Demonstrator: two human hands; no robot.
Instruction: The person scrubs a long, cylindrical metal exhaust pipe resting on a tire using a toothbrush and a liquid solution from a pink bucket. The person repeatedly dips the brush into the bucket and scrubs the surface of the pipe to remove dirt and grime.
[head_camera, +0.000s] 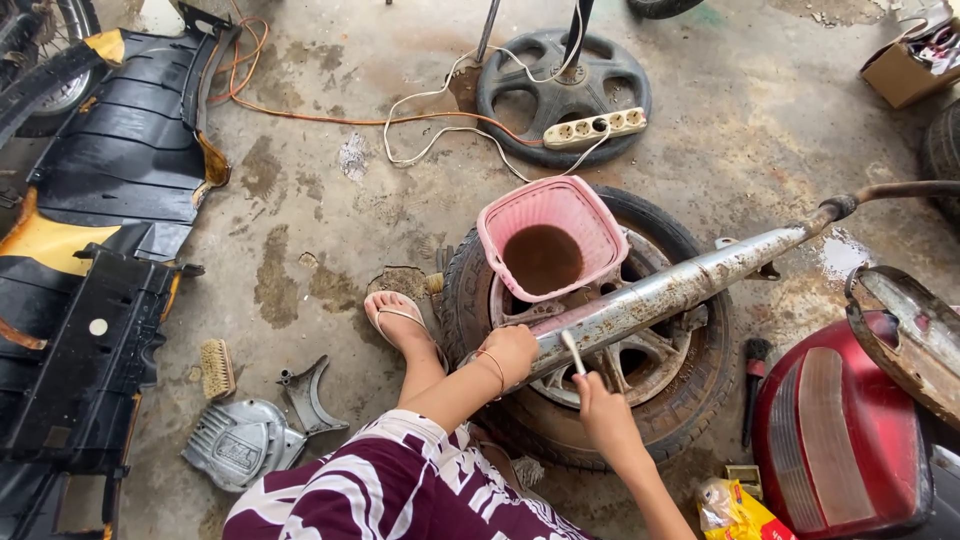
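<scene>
A long rusty metal exhaust pipe (680, 285) lies slanted across a car tyre with its rim (690, 395) flat on the concrete floor. My left hand (510, 352) grips the pipe's near end. My right hand (598, 398) holds a small white-handled brush (572, 352) against the pipe, just right of my left hand. A pink plastic basket (585, 215) with brown liquid in it rests on the tyre, behind the pipe. My bare foot in a sandal (398, 320) is planted left of the tyre.
Black and yellow body panels (110, 190) lie at the left. A scrub brush (216, 368) and a grey engine cover (238, 442) sit near my knee. A power strip (595, 128) lies on a black wheel base. At right are a red tail-light (835, 420), a black brush (755, 385), a yellow packet (738, 508).
</scene>
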